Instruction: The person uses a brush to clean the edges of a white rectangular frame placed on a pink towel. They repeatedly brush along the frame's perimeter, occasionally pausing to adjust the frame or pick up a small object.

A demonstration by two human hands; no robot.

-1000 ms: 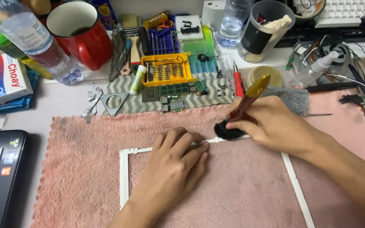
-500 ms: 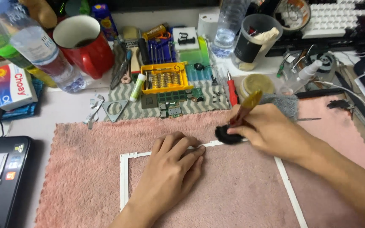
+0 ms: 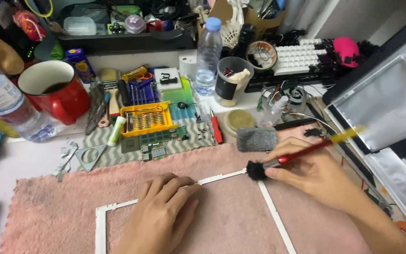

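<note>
- Risk of bending or snapping the thin white frame: very slender bars, only the top edge pinned, the rest free on the soft pink towel. Too hard a push from the brush could flex the corner.
- Risk of the frame sliding: plush cloth under it, and only flat finger pressure on it, no real clamp.
- Risk of dust going the wrong way: black bristle head right at the top right corner of the frame, close to the grey foam block and the green circuit boards; flicked dirt could land there.
- Risk of knocking things behind: long red and yellow handle pointing up and right toward the small dropper bottle and the grey panel; blurred tip, so probably in quick motion.
- Left hand: palm down, fingers stretched and loosely spread, fingertips pressed on the top bar of the frame, gripping nothing.
- Right hand: closed around the brush in a pencil-like pinch, thumb and first fingers near the ferrule, wrist low over the towel, forearm entering from the lower right.
</note>
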